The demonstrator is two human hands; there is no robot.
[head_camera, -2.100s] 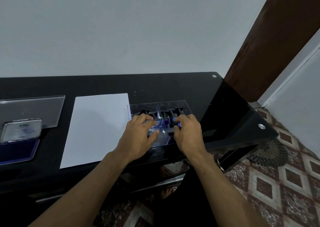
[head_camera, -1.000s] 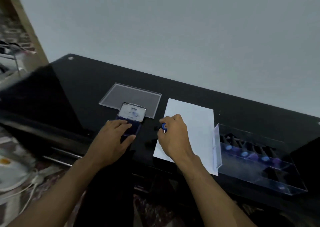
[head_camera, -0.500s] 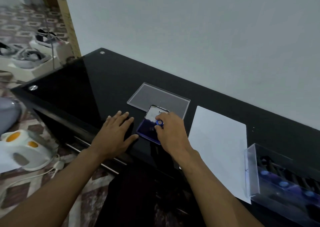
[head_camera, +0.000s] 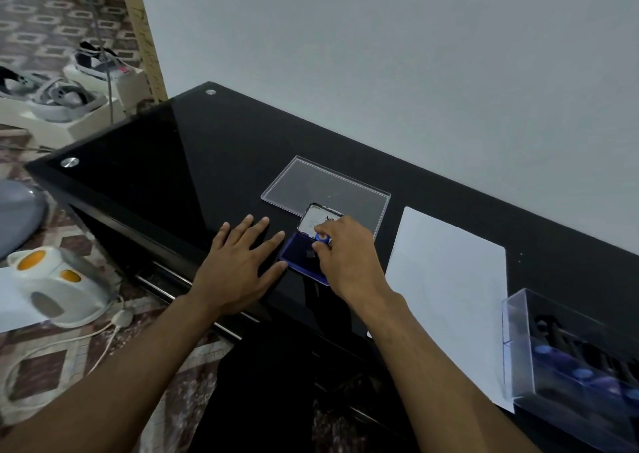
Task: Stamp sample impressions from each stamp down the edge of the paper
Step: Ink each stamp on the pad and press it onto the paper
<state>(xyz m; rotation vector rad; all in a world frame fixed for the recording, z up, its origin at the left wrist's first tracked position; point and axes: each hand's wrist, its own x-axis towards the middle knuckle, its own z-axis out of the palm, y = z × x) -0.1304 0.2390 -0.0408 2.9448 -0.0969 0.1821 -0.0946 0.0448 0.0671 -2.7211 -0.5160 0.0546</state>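
An open blue ink pad [head_camera: 301, 255] lies on the black glass table [head_camera: 193, 162], its lid [head_camera: 316, 218] tipped back. My right hand [head_camera: 349, 255] pinches a small stamp with a blue cap [head_camera: 322, 239] over the pad; its lower end is hidden by my fingers. Flat on the table just left of the pad lies my left hand [head_camera: 238, 262], fingers spread, thumb touching the pad's edge. A blank white sheet of paper [head_camera: 449, 290] lies to the right. At the far right, a clear plastic box [head_camera: 570, 359] holds several more blue-capped stamps.
A clear plastic lid [head_camera: 311, 183] lies flat behind the ink pad. The table's near edge runs under my forearms. On the floor at left are a white and orange appliance [head_camera: 55, 286] with a cord, and shoes on boxes [head_camera: 69, 93].
My right hand took a stamp from the box and carried it left across the paper to the ink pad. My left hand moved from the box to beside the pad. The view swung left.
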